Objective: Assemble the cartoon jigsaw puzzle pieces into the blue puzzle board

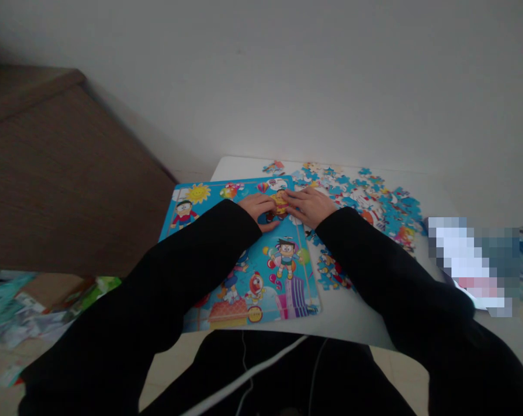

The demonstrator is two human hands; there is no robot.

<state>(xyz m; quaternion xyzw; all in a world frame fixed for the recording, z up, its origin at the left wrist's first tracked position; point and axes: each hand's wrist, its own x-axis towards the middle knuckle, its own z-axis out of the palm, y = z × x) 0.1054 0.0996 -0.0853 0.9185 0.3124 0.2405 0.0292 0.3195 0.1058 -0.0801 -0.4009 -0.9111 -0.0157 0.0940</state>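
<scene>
Puzzle board [252, 283], blue with cartoon figures, flat on the white surface [360, 318], centre of the frame. Left hand [261, 209] lies on the board's upper right part, fingers bent and lowered onto it. Right hand [308, 205] is just beside it at the board's right edge, fingers reaching left toward the left hand's. Cannot tell whether either hand pinches a piece. Between the fingertips shows a cartoon figure in yellow [280, 202].

Loose puzzle pieces [365, 199] spread right of the board, many overlapping, some partly behind the right forearm; a few lie above the board's top edge.

Right side of the frame: a pixelated object [469, 266] at the surface's edge, identity unclear. Left: brown wooden furniture [66, 185]. Lower left: assorted plastic wrappings [40, 306] on the floor. Bottom centre: a white cable [256, 370] crosses in front of the dark-clothed lap.
</scene>
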